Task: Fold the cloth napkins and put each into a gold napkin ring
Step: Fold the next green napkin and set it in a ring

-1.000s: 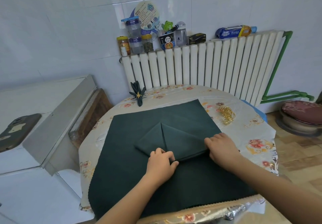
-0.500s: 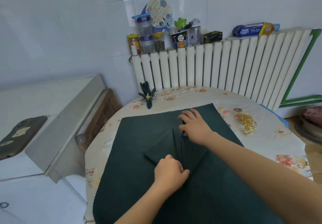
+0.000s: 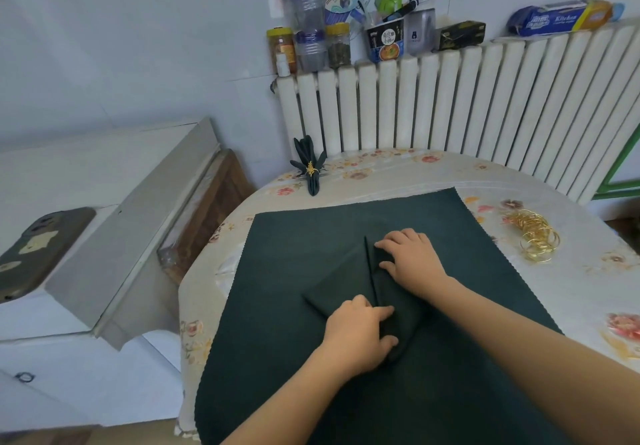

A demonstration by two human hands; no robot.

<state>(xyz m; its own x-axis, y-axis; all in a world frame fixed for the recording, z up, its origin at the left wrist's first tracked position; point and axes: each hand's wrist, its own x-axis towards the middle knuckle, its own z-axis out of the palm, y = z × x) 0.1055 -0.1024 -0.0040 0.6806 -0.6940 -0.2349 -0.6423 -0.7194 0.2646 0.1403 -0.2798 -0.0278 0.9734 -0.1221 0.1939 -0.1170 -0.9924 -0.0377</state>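
Observation:
A dark green folded napkin (image 3: pixel 341 282) lies as a narrow kite shape on top of a flat stack of dark green napkins (image 3: pixel 294 306) on the round table. My left hand (image 3: pixel 360 335) presses down on the napkin's near end, fingers curled over the cloth. My right hand (image 3: pixel 412 262) lies on the napkin's right flap near its far point, fingers flat on the fold. A pile of gold napkin rings (image 3: pixel 535 238) sits to the right. A finished napkin in a gold ring (image 3: pixel 311 171) lies at the table's far edge.
The table has a floral tablecloth (image 3: pixel 398 174). A white radiator (image 3: pixel 450 108) stands behind it, topped with jars, a cup and a foil box. A white appliance (image 3: pixel 86 236) with a dark phone on it stands at the left.
My right hand has drawn the right flap in toward the centre crease and slid nearer along it. My left hand stays on the near end. The camera has tilted down slightly.

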